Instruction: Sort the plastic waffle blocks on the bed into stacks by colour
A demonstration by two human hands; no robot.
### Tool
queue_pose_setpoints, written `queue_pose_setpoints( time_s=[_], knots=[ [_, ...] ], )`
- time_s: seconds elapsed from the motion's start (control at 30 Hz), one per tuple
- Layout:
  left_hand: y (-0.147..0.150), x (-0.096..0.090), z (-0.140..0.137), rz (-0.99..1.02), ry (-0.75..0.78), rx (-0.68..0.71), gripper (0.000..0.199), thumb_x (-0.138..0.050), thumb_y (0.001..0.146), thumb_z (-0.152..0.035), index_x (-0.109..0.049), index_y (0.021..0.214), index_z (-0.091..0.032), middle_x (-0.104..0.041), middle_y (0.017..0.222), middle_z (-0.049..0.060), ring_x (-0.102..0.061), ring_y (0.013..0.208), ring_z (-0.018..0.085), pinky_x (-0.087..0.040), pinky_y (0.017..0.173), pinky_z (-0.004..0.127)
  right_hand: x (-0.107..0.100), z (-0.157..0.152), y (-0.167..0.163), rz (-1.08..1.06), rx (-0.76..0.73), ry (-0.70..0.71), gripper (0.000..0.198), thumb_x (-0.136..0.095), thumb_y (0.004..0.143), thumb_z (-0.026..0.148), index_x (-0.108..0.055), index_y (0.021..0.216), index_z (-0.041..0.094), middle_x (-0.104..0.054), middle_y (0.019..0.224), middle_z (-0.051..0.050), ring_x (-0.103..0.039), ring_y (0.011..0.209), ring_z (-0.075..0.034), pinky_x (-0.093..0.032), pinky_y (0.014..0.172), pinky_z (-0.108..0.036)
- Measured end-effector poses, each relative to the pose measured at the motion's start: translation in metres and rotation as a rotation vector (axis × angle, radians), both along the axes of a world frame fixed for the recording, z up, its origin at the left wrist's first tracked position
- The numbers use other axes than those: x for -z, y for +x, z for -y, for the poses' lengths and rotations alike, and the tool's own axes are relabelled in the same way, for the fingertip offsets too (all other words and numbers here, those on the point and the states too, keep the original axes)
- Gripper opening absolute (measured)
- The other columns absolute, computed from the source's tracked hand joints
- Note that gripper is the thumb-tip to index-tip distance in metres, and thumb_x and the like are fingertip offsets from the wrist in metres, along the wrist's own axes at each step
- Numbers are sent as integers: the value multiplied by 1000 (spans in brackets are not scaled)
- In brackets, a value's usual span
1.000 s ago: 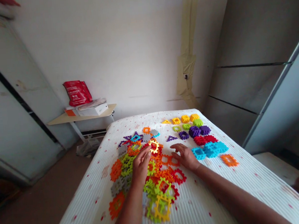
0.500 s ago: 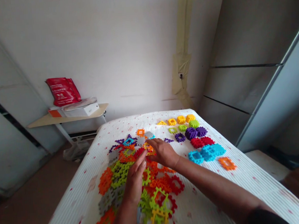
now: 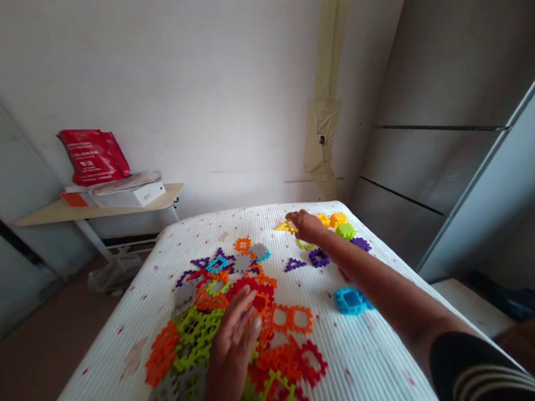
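Observation:
My right hand [image 3: 306, 227] is stretched to the far part of the bed-like surface [image 3: 374, 352]. Its fingers are closed at a yellow triangular interlocking piece [image 3: 286, 226], which partly shows beneath them. My left hand [image 3: 234, 343] hovers over a pile of toothed plastic pieces, fingers apart and nothing in them. Around it lie red pieces [image 3: 312, 363], orange square frames [image 3: 301, 319], lime green pieces [image 3: 194, 328] and grey ones [image 3: 188, 383]. A purple triangular piece [image 3: 294, 264] rests between the pile and my right forearm.
Yellow stacks [image 3: 339, 218], a lime green stack [image 3: 345, 231], purple pieces [image 3: 319, 258] and blue stacked pieces [image 3: 349, 301] stand on the right, partly behind my right arm. A side table [image 3: 44, 215] with a white box [image 3: 130, 196] and red bag [image 3: 93, 156] is at left. A grey cabinet [image 3: 429, 152] stands right.
My right hand has moved away from the pile, forward and right to the yellow triangular piece. My left hand has stayed over the pile, and the view has shifted slightly.

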State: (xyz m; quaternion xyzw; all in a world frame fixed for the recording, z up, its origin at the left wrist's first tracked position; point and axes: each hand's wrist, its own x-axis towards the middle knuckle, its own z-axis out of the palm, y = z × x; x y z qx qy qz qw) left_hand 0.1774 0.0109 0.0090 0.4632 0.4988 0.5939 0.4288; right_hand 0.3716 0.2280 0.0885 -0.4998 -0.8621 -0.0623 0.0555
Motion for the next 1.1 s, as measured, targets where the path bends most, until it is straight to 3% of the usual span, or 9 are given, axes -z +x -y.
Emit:
queue_pose_setpoints(
  time_s=[0.13, 0.27, 0.57, 0.77, 1.1],
  knots=[
    [1, 5, -2, -5, 25, -85, 40, -62, 74, -47, -65, 105, -23, -53, 132, 5, -46, 125, 24, -43, 100, 33, 2, -50, 32, 124, 148, -43, 36, -60, 83, 16, -53, 118, 15, -60, 111, -12, -56, 102, -23, -50, 79, -35],
    [4, 7, -2, -33, 56, -130, 40, -62, 72, -51, -68, 99, -22, -56, 128, 6, -49, 121, 25, -47, 95, 32, 18, -69, 37, 223, 204, -98, 31, -54, 90, 33, -54, 116, 17, -56, 115, -7, -58, 96, -20, -51, 80, -40],
    [3, 8, 0, -34, 30, -151, 37, -62, 72, -50, -69, 97, -24, -58, 126, 6, -51, 119, 27, -48, 95, 35, 28, -87, 28, 339, 180, -140, 34, -54, 90, 32, -52, 120, 17, -55, 118, -8, -56, 101, -21, -49, 84, -42],
    [-3, 8, 0, -92, 14, -71, 35, -61, 74, -46, -68, 100, -23, -57, 127, 7, -50, 120, 27, -47, 96, 35, 33, -96, 25, 364, 177, -186, 60, -71, 72, 20, -48, 127, 23, -59, 118, -13, -55, 108, -29, -47, 80, -39],
    [1, 7, -1, -119, 50, -103, 32, -58, 75, -41, -69, 96, -20, -58, 122, 9, -54, 114, 25, -47, 93, 34, 41, -104, 21, 345, 198, -233, 63, -72, 69, 30, -49, 128, 24, -60, 119, -15, -58, 105, -31, -46, 81, -41]
  ],
)
